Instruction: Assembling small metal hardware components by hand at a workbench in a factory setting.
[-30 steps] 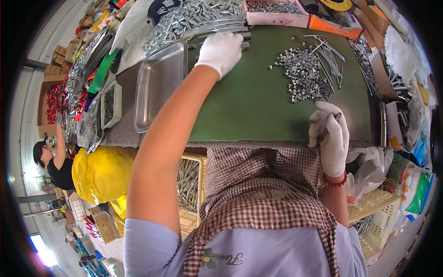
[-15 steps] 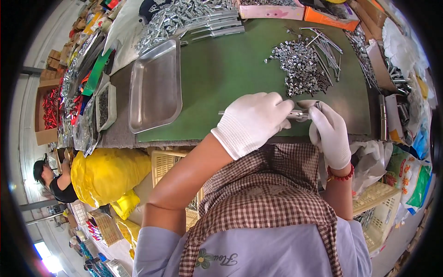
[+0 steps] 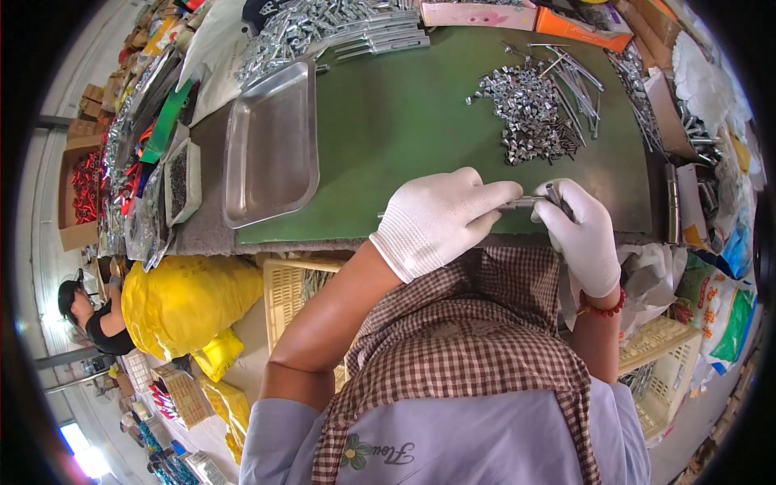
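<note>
Both my hands wear white gloves and meet at the near edge of the green table mat [image 3: 404, 137]. My left hand [image 3: 440, 218] pinches a thin metal rod [image 3: 525, 202] that lies across between the hands. My right hand [image 3: 578, 234] grips the rod's right end, where a small metal fitting sits at my fingertips. A heap of small silver metal fittings [image 3: 529, 113] with several long rods [image 3: 578, 77] lies farther back on the mat.
An empty steel tray [image 3: 271, 145] rests at the mat's left edge. Piles of metal hardware [image 3: 315, 28] line the back. A small tray of dark screws [image 3: 179, 182], a yellow sack [image 3: 190, 299], plastic crates [image 3: 295, 287] and a seated person [image 3: 89, 311] are at the left.
My left hand came back from the far side of the mat with a thin rod and joined my right hand at the near edge, where both now hold it.
</note>
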`<action>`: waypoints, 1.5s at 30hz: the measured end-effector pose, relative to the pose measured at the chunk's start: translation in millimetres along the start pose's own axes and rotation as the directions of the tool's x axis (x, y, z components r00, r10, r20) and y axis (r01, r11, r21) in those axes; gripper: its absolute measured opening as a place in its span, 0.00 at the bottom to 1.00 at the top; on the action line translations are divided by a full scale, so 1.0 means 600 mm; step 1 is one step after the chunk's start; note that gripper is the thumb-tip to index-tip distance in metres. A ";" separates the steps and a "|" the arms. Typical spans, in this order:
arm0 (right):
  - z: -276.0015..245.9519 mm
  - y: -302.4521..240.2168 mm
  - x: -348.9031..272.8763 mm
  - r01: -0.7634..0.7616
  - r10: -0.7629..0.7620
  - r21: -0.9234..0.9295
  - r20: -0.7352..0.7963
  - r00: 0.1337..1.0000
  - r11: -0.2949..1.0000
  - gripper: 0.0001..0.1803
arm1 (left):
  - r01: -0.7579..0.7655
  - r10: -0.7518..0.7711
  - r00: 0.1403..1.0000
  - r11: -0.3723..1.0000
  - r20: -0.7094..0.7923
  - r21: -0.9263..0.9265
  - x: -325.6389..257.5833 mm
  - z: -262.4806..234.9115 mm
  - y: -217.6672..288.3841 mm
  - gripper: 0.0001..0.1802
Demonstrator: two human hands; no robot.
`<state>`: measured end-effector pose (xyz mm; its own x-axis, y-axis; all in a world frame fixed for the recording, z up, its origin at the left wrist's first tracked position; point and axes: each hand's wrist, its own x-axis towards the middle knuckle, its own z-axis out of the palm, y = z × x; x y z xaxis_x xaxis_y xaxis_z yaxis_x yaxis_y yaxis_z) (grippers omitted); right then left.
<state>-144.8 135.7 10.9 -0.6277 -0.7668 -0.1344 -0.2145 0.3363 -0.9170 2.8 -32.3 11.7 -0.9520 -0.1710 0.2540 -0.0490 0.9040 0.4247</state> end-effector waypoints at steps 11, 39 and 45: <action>0.005 0.011 -0.006 0.087 -0.079 0.102 -0.079 0.994 0.991 0.06 | 0.033 -0.033 0.999 0.999 -0.029 -0.020 0.002 0.008 0.009 0.18; -0.013 0.008 0.117 0.194 -0.406 -0.765 -0.096 0.909 0.614 0.07 | 0.142 -0.142 0.990 0.979 -0.014 0.147 0.000 0.040 0.042 0.08; -0.014 -0.004 0.062 0.264 -0.341 -0.414 -0.122 0.932 0.871 0.09 | 0.143 -0.145 0.989 0.981 0.002 0.128 0.001 0.038 0.041 0.09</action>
<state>-173.9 110.9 11.5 -0.6032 -0.7628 0.2332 -0.6629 0.3168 -0.6784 -5.7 -1.3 2.8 -0.9355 -0.2993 0.1876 -0.2234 0.9127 0.3421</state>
